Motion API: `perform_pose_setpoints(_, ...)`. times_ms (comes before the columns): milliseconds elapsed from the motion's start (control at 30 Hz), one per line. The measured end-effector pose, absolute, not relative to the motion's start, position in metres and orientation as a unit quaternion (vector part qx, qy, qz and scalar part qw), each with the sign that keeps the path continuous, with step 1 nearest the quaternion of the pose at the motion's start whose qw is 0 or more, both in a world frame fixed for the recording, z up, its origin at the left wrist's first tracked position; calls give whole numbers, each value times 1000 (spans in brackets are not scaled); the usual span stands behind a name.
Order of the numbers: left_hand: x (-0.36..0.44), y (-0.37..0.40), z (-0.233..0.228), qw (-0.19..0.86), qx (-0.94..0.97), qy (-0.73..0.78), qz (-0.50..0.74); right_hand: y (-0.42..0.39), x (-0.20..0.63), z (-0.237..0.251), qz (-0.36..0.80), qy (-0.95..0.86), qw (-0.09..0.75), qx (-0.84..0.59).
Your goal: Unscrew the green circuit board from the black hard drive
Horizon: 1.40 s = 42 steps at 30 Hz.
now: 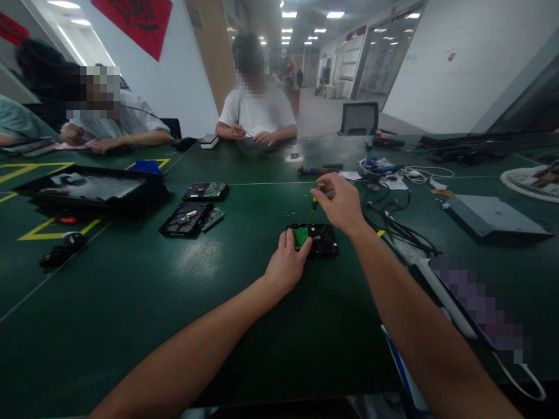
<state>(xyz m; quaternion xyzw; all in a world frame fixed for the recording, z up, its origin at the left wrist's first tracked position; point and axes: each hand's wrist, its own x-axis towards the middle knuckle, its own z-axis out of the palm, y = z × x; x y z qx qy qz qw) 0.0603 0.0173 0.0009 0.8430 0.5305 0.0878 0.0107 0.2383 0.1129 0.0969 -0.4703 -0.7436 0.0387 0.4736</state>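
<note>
A black hard drive [324,240] with a green circuit board on top lies on the green table [227,302] in front of me. My left hand [288,262] rests on its near left corner, fingers gripping the edge. My right hand [343,202] is above the drive and pinches the top of a small screwdriver [314,203] with a yellow and black handle. The screwdriver stands roughly upright with its tip down on the drive.
Two more opened drives [187,219] [206,191] lie to the left, beside a black tray [89,189]. Tangled cables [395,224] and a grey box [489,214] sit to the right. Two people sit across the table. A mouse [61,250] lies at far left.
</note>
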Motion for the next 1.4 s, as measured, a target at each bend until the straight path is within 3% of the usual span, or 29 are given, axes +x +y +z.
perform_pose_setpoints(1400, 61, 16, 4, 22, 841, 534, 79, 114, 237, 93, 58, -752, 475, -453)
